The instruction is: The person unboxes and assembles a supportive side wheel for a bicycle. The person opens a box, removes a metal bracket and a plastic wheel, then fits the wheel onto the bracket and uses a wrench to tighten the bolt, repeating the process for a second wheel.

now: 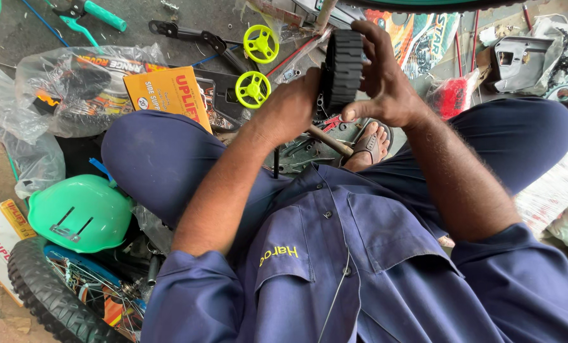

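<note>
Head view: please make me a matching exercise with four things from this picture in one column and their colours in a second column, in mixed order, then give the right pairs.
Things
1. Small treaded wheel held by the right hand, with the left hand touching it
2. Cardboard box on the floor
3. Helmet-shaped shell beside the left knee
4. Two small spoked wheels on brackets

Colours
A. Mint green
B. Black
C. Neon yellow
D. Orange

Pairs: 1-B, 2-D, 3-A, 4-C
</note>
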